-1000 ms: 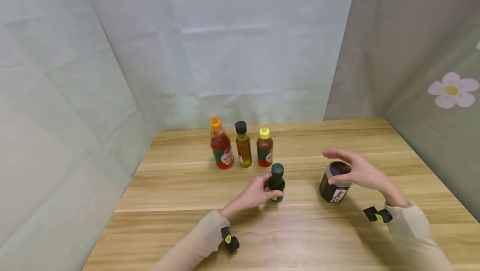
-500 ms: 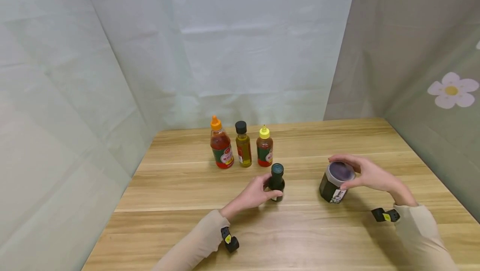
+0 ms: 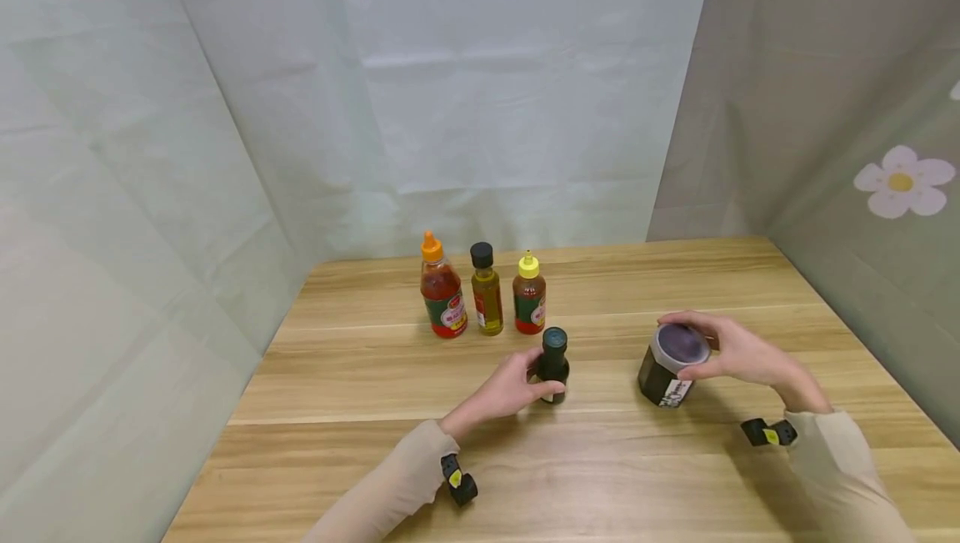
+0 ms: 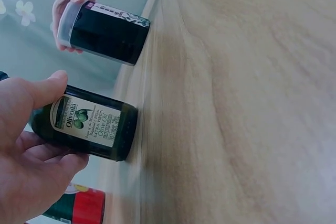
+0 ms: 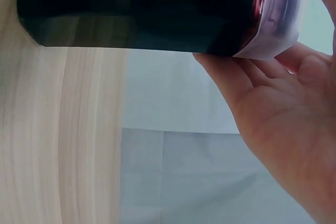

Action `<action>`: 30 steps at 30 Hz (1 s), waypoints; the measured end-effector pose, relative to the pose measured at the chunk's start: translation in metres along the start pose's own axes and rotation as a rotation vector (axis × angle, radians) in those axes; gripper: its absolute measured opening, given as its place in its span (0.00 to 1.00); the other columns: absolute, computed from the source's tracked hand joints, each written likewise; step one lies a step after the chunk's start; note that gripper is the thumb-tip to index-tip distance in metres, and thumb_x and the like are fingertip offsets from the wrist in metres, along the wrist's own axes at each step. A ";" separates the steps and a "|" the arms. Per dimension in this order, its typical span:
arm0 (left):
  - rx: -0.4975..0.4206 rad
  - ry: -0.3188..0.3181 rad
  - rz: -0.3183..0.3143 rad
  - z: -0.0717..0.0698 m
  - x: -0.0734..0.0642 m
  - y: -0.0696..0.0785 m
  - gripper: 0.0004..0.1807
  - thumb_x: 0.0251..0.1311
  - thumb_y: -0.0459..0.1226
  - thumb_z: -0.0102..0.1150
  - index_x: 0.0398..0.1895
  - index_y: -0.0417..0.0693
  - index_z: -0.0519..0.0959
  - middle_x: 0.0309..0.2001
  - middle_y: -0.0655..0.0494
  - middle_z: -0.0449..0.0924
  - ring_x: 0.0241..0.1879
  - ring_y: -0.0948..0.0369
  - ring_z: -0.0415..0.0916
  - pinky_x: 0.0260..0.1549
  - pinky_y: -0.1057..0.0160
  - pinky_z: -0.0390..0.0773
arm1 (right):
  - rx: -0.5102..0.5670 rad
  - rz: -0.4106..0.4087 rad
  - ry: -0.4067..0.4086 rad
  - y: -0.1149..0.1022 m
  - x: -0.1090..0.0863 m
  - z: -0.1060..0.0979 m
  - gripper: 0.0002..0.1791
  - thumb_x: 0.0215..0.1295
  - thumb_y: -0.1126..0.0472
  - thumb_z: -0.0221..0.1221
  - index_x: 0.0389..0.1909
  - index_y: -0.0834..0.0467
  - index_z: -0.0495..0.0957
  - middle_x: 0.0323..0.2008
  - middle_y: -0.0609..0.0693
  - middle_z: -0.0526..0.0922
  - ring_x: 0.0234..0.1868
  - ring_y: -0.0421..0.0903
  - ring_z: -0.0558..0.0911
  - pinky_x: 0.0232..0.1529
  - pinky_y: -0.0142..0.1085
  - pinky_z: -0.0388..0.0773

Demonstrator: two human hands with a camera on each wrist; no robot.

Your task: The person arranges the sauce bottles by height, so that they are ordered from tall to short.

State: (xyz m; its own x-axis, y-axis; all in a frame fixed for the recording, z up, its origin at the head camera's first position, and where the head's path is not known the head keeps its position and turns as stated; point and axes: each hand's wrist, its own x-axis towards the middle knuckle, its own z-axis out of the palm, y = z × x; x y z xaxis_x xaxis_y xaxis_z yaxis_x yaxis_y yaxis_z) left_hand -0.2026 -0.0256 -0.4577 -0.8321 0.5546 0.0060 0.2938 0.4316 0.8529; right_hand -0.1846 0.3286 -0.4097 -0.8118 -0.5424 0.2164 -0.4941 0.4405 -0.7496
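Note:
My left hand [image 3: 510, 389] grips a small dark green olive oil bottle [image 3: 555, 359] standing upright near the table's middle. Its cream olive oil label [image 4: 86, 120] faces the left wrist camera, with the thumb on one side and curled fingers on the other. To the right, my right hand [image 3: 742, 353] holds a dark, flat-sided jar [image 3: 656, 376] near its top, thumb and fingers on opposite sides. The jar has a translucent lid [image 3: 681, 344] and a white label [image 3: 677, 393]. In the right wrist view, fingers partly hide behind the jar [image 5: 131, 11], which rests on the table.
Behind the left hand stand a red sauce bottle with an orange cap [image 3: 444, 297], an oil bottle with a black cap [image 3: 488, 297] and a smaller sauce bottle with a yellow cap [image 3: 529, 301]. Cloth [image 3: 510, 109] hangs behind the wooden table [image 3: 570, 476].
My right hand has shifted slightly right from over the jar's lid, and its thumb and fingers have come to the jar's top sides. The left hand and the bottles stay put.

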 end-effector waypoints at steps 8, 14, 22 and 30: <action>0.000 -0.006 -0.006 -0.002 0.000 0.003 0.27 0.58 0.43 0.67 0.58 0.42 0.74 0.55 0.47 0.80 0.58 0.54 0.77 0.60 0.55 0.75 | -0.038 -0.008 0.001 0.002 0.000 -0.001 0.38 0.49 0.66 0.72 0.62 0.67 0.68 0.57 0.49 0.75 0.50 0.27 0.74 0.45 0.22 0.76; 0.009 -0.007 0.006 -0.003 0.001 0.003 0.25 0.58 0.43 0.67 0.57 0.44 0.75 0.53 0.50 0.81 0.56 0.56 0.78 0.59 0.57 0.76 | -0.043 -0.009 0.007 0.004 0.000 0.000 0.38 0.49 0.66 0.72 0.62 0.65 0.69 0.56 0.49 0.76 0.50 0.27 0.75 0.45 0.22 0.76; 0.007 0.001 0.023 -0.004 0.001 0.004 0.25 0.59 0.43 0.66 0.58 0.43 0.75 0.54 0.48 0.81 0.56 0.55 0.78 0.57 0.58 0.77 | -0.009 0.002 0.012 0.005 -0.001 0.000 0.37 0.50 0.67 0.72 0.63 0.64 0.68 0.56 0.44 0.75 0.50 0.27 0.75 0.45 0.23 0.77; -0.010 0.017 0.054 -0.002 0.001 0.001 0.23 0.57 0.43 0.67 0.55 0.44 0.77 0.52 0.50 0.82 0.55 0.57 0.79 0.57 0.58 0.78 | 0.020 0.005 0.012 0.005 -0.003 0.002 0.38 0.50 0.68 0.71 0.63 0.68 0.67 0.57 0.41 0.74 0.51 0.27 0.74 0.46 0.22 0.76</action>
State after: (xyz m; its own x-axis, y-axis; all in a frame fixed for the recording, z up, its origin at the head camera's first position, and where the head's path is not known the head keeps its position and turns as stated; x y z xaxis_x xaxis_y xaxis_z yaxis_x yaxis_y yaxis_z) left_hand -0.2042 -0.0262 -0.4553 -0.8231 0.5646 0.0607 0.3337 0.3943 0.8563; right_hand -0.1843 0.3309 -0.4149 -0.8179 -0.5317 0.2199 -0.4839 0.4286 -0.7630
